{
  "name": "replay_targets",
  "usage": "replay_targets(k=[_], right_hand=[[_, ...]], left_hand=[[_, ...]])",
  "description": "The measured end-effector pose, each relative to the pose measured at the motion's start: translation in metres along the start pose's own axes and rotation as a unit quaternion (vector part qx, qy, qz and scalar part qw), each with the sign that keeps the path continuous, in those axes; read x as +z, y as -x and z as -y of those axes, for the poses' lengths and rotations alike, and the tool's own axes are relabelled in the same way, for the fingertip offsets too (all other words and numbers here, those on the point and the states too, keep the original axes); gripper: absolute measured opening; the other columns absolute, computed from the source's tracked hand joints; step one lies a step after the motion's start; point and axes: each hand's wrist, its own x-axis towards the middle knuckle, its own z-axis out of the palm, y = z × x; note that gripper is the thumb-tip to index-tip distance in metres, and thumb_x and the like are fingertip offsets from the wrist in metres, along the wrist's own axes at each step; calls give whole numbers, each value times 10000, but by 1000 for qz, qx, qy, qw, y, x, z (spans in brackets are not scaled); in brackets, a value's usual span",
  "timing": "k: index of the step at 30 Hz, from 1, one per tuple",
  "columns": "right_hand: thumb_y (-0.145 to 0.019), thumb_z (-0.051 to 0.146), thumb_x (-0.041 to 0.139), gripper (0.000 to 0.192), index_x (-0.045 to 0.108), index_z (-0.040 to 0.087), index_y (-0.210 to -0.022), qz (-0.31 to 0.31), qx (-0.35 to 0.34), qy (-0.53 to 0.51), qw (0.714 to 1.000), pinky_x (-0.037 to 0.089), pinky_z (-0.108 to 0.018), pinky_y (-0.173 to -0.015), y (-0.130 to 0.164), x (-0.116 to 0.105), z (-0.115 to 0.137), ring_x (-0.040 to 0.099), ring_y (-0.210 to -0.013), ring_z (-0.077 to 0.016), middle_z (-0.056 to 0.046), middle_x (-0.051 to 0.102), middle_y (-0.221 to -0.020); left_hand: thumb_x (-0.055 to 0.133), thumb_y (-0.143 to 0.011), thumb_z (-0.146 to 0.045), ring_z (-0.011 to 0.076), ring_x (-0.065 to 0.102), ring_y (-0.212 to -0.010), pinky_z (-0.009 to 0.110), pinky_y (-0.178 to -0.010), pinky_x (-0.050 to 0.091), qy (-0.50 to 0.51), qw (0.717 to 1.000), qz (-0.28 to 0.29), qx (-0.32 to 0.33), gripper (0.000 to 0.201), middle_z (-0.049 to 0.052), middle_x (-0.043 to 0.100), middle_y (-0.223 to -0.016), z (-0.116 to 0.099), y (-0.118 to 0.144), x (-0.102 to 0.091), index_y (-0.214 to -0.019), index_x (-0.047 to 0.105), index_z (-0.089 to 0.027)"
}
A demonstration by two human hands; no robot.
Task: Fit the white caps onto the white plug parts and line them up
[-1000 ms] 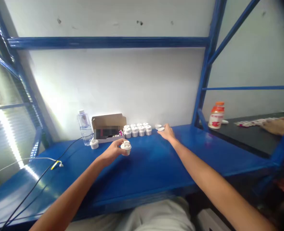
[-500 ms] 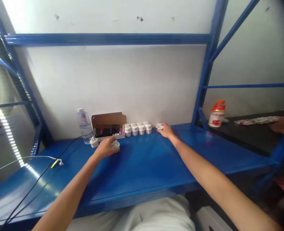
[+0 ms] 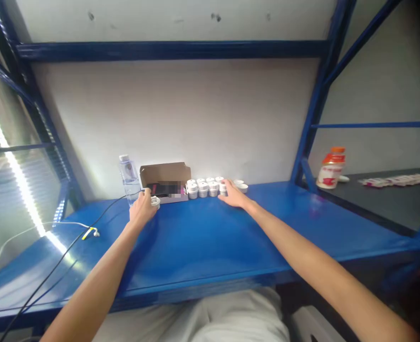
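My left hand (image 3: 141,207) is closed around a white round plastic piece (image 3: 155,202) with openings in its top, in front of the cardboard box's left end. The clear bottle (image 3: 128,175) stands just behind this hand. My right hand (image 3: 234,195) reaches to the right end of a double row of stacked white round pieces (image 3: 203,190). Its fingers are apart and rest against the end stack (image 3: 223,188), which they partly cover. Just behind and right of that hand lie a few white round pieces (image 3: 243,188) on the blue table (image 3: 195,242).
The open cardboard box (image 3: 165,170) holds dark items. A black cable (image 3: 71,249) and a white cable (image 3: 63,223) cross the table's left side. Blue metal posts (image 3: 311,114) frame the table. An orange-capped bottle (image 3: 331,168) stands on the dark surface at right.
My left hand has moved left and back towards the clear bottle with the white piece. My right hand has shifted left from the separate pieces to the row's end. The camera view has shifted slightly.
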Motion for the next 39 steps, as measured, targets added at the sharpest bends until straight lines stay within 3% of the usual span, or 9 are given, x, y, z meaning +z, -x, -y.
replay_targets(k=[6,11,17,20,22,26,28,35,39], right_hand=[[-797,489,707,410,615,172,-1040,6,36,-8,999,476,-339,-861,4,-12,32,622,-1017,-269,-120,661,-1086],[-874,661,541,502,648,172,-846,85,32,-250,964,468,-274,-637,24,9,95,628,-746,-189,-43,677,-810],[-878,779,422,609,586,198,-798,151,100,-370,911,364,-248,-419,41,32,137,517,-456,-134,-7,582,-571],[-885,767,424,598,589,202,-781,138,127,-422,887,343,-253,-404,41,25,137,485,-440,-128,-5,537,-547],[-886,707,500,524,618,198,-853,113,63,-446,885,414,-263,-470,39,14,138,539,-516,-140,-19,589,-629],[-782,465,755,426,630,217,-1104,53,-170,-359,916,520,-317,-813,33,-11,143,652,-889,-189,-48,687,-1034],[-740,368,794,433,621,218,-1108,40,-221,-289,930,499,-328,-898,29,-19,142,646,-983,-202,-45,681,-1094],[-709,9,588,450,640,227,-1099,-18,-256,-47,965,433,-344,-975,15,-25,107,625,-1068,-227,-46,696,-1108],[-741,143,647,464,626,218,-1198,-82,-111,35,990,447,-310,-921,7,-32,65,623,-1045,-232,-79,665,-1144]], left_hand=[[593,-830,-369,312,607,-1071,409,-895,483,82,987,-54,124,464,154,554,-1219,-17,5,6,-1238,506,-166],[538,-902,-544,240,624,-940,354,-840,491,221,919,78,317,492,98,631,-1076,-57,33,17,-1247,513,-195],[448,-950,-519,260,628,-909,337,-768,438,237,908,95,331,371,116,666,-1016,-71,49,20,-1110,531,-194],[487,-907,-582,230,590,-780,313,-686,405,283,917,73,269,401,79,642,-858,-73,46,16,-966,547,-190],[395,-917,-640,179,500,-604,291,-573,350,360,910,107,175,481,29,553,-666,-74,42,15,-832,536,-189],[348,-903,-672,97,265,-441,251,-437,209,535,824,187,7,543,-42,348,-518,-74,33,16,-715,505,-188],[456,-865,-658,81,240,-435,231,-419,200,578,790,201,-23,501,-63,303,-507,-74,31,17,-705,500,-186],[554,-833,-581,49,232,-400,183,-373,165,660,695,259,-116,405,-63,381,-539,-67,25,13,-743,499,-190],[588,-817,-468,75,433,-457,191,-439,365,681,683,218,-147,310,-6,537,-607,-56,18,2,-830,578,-158]])
